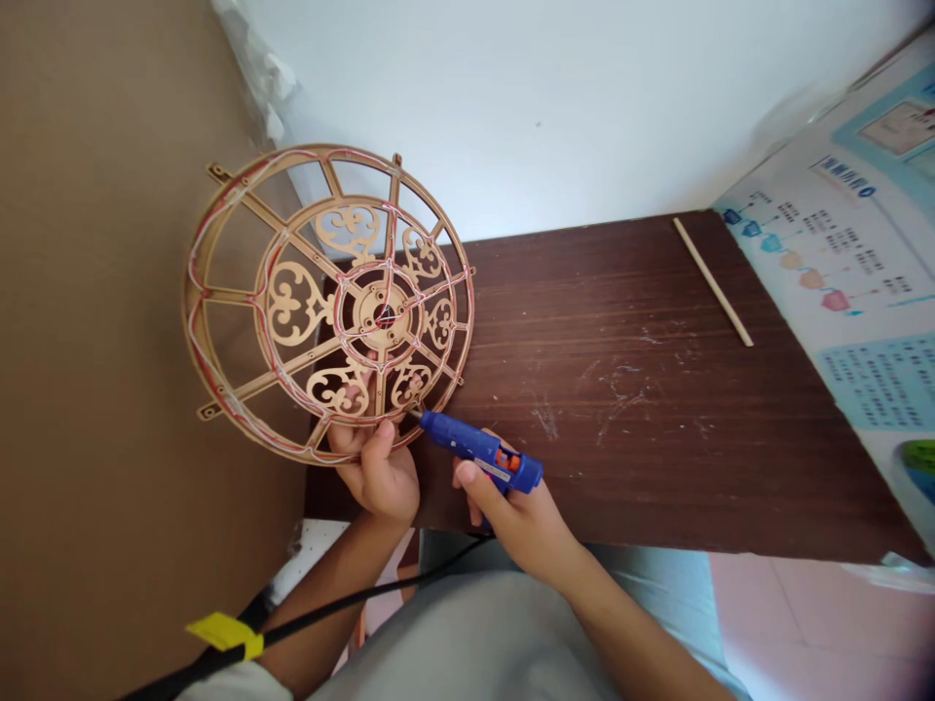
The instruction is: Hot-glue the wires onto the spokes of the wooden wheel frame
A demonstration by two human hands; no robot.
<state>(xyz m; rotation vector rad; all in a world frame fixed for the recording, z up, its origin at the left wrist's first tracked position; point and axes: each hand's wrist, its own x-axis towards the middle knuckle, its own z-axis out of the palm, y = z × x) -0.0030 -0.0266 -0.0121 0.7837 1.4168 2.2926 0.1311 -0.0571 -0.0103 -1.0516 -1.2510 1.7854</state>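
Note:
A round gold lattice frame (292, 367) with scroll ornaments and red and white wires along its rings is held up, tilted, at centre left. My left hand (380, 472) grips its lower edge, thumb in front and some fingers behind the lattice. In my right hand (515, 506) is a blue glue gun (467, 440) with orange parts inside. The gun's metal tip is at the lower right part of the frame, close to a scroll ornament; whether it touches cannot be made out.
On the dark brown wooden table (577, 292) lies a pale stick (712, 282) at the right, with whitish strands nearby. A printed board (825, 263) borders the right side. A brown surface (94, 341) rises at left; a black cable (351, 596) crosses below.

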